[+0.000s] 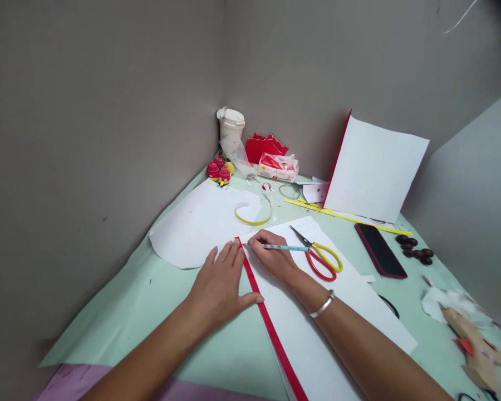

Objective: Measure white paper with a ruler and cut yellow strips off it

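Note:
My right hand [275,260] grips a light blue pencil [291,248], its tip close to the far end of a narrow red strip [270,324]. The strip runs toward me along the left edge of a large white paper sheet [304,334]. My left hand [220,285] lies flat with its fingers spread, fingertips near the strip's far end and thumb across the strip. Just right of the pencil's end, scissors [326,260] with one red and one yellow handle rest on the white paper, blades pointing away to the left.
Another white sheet [200,214] and a curled yellow-edged strip [250,223] lie beyond my hands. At the back stand a white lidded cup [231,129], a tissue pack [279,169] and a red-edged white panel [373,170]. A phone [381,250] lies right.

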`<state>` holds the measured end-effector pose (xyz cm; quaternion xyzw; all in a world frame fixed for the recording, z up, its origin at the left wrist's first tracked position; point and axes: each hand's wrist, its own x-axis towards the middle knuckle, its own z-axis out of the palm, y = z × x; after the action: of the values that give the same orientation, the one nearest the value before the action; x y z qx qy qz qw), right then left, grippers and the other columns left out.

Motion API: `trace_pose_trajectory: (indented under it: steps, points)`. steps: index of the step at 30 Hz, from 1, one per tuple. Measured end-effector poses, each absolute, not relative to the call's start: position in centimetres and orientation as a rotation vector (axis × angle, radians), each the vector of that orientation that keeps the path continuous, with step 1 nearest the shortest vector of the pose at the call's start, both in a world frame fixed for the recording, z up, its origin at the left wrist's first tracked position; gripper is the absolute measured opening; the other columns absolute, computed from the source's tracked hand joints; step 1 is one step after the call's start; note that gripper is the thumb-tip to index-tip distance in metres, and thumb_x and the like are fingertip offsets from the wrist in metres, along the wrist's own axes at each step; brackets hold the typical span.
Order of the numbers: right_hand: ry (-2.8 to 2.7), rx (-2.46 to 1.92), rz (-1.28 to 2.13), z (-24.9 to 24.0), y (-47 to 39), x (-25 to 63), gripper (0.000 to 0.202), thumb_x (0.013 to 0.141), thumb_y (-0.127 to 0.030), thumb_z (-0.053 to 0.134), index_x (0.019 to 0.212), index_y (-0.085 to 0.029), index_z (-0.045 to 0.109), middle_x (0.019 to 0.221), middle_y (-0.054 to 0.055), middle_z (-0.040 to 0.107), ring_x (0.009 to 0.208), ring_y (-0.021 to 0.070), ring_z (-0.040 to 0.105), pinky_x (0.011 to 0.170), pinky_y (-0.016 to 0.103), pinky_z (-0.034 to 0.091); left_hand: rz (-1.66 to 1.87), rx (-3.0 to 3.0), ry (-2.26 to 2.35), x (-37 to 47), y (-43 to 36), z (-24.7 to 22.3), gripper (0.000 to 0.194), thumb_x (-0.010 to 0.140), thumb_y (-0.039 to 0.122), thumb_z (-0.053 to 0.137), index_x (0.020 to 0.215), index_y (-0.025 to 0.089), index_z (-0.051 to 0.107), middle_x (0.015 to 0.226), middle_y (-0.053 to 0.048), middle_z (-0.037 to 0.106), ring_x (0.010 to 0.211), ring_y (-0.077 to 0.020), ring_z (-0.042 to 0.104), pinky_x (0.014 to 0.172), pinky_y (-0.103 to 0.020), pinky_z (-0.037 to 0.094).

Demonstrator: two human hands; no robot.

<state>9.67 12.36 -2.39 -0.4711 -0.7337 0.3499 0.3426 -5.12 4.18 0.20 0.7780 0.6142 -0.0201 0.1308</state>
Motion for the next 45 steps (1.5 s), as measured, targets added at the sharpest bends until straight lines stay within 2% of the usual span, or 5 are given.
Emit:
trace_pose_trajectory:
  steps: [45]
  points:
    - [-1.993, -1.227, 0.752, -1.7, 10.7, 10.0, 0.018, 0.084, -0.013, 0.055, 0.071, -0.022, 0.063, 0.071, 0.000, 0.068, 0.067, 0.0161, 0.060, 0.064, 0.026, 0.044, -0.029, 2.267, 1.785, -5.1, 4.2, 0.1, 0.098, 0.080, 0.070, 0.057, 0.151, 0.007, 0.034, 0.162, -0.020, 0.018, 0.151, -0.0333, 0.018, 0.121, -0.053, 0.017]
